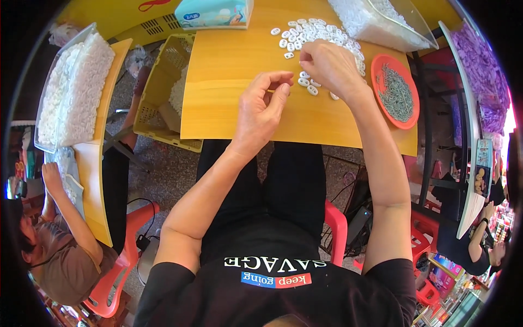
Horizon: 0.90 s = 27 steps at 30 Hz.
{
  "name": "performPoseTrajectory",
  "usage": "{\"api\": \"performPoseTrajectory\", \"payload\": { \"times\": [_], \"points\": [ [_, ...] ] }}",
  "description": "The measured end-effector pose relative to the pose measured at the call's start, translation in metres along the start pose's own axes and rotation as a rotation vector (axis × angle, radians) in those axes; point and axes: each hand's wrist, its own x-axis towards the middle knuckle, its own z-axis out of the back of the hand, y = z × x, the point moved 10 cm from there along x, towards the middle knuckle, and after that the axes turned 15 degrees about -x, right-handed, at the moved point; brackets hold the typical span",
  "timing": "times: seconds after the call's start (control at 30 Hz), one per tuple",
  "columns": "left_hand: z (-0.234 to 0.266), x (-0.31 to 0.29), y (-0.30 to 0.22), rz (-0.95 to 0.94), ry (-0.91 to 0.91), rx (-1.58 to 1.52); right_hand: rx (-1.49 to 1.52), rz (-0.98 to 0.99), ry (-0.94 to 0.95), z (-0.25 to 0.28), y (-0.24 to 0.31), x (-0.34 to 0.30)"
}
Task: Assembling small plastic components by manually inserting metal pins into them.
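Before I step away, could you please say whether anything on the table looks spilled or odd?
Nothing stands out: the white pieces lie loosely spread on the table by the right hand, and the metal parts sit inside the plate.

A yellow, wood-toned table point(218, 109) stands on a dark speckled floor point(169, 169), with a yellow panel point(120, 16) beyond it, pierced by dark slots point(160, 24). To the left is another wood-toned table point(91, 169); to the right, a pale-edged table point(470, 212) — black legs beneath. A red plastic chair point(128, 267) sits at lower left. Bright, pinkish light point(511, 120) glares at the far right — the surroundings there look crowded.
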Motion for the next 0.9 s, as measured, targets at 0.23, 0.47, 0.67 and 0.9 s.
{"api": "performPoseTrajectory", "payload": {
  "times": [0.23, 0.47, 0.67, 0.9],
  "points": [
    [-0.001, -0.001, 0.002, 0.027, -0.007, -0.091, 0.074, 0.041, -0.074, 0.002, 0.008, 0.002],
    [0.002, -0.001, 0.006, 0.061, -0.025, -0.197, 0.694, -0.052, -0.122, 0.003, 0.000, -0.016],
    [0.006, -0.003, -0.002, -0.031, -0.060, -0.166, 1.678, -0.299, -0.030, -0.031, 0.022, -0.056],
    [0.010, 0.001, -0.001, -0.024, -0.091, -0.207, 1.684, -0.353, -0.143, -0.035, 0.027, -0.072]
  ]
}}
